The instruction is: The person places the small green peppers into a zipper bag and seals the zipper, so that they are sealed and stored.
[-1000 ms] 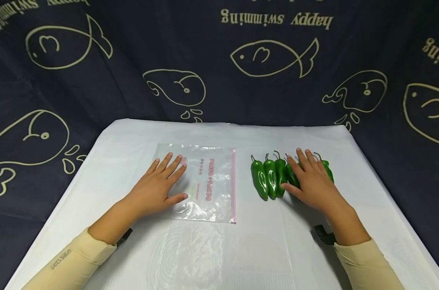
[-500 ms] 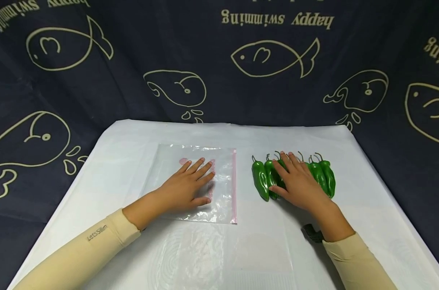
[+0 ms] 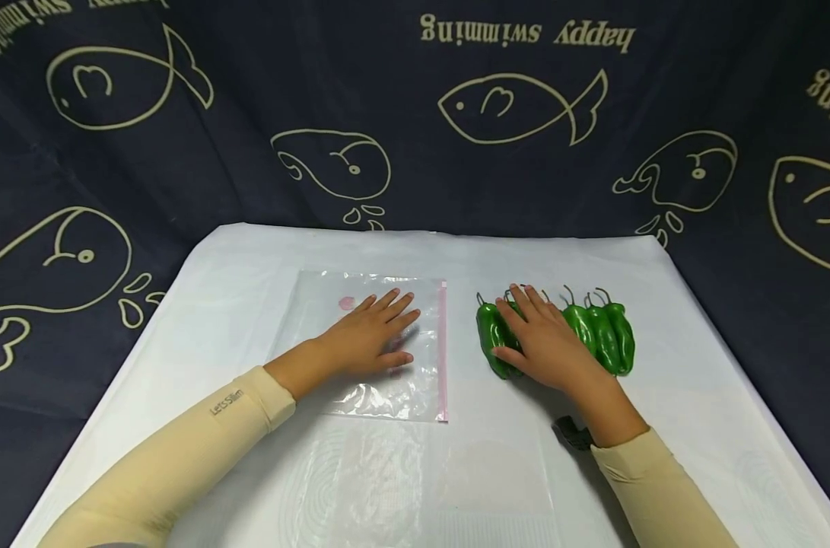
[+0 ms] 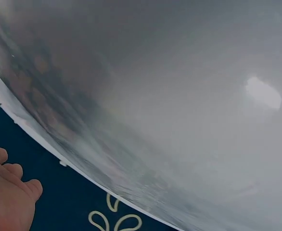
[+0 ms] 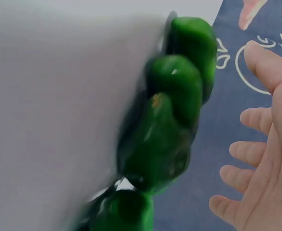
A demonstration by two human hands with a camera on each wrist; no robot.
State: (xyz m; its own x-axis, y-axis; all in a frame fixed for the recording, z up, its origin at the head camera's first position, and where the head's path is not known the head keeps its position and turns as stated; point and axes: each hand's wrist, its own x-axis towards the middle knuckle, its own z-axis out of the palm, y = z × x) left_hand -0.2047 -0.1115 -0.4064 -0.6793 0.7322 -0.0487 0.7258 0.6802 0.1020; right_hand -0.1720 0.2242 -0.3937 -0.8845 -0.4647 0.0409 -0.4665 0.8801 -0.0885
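In the head view a clear plastic zip bag (image 3: 315, 304) with a pink zip edge lies flat on the white table. My left hand (image 3: 367, 335) is over the bag, palm down with fingers spread, covering most of its pink print. To the right, a row of shiny green peppers (image 3: 602, 335) lies side by side, stems pointing away. Over the left part of this row is my right hand (image 3: 548, 342), its fingers straight and spread, hiding several peppers. The right wrist view shows a gap between the palm (image 5: 275, 144) and the peppers (image 5: 155, 139).
A white cover (image 3: 668, 342) spreads over the table, with a thin transparent sheet (image 3: 380, 472) on it near the front. Behind the table's far edge hangs a dark blue cloth (image 3: 415, 183) with fish and whale drawings. A black wrist device (image 3: 570, 434) sits under the right wrist.
My left hand has moved right across the bag, towards its pink edge. My right hand has moved left along the peppers, uncovering those on the right. Bag and peppers stay put.
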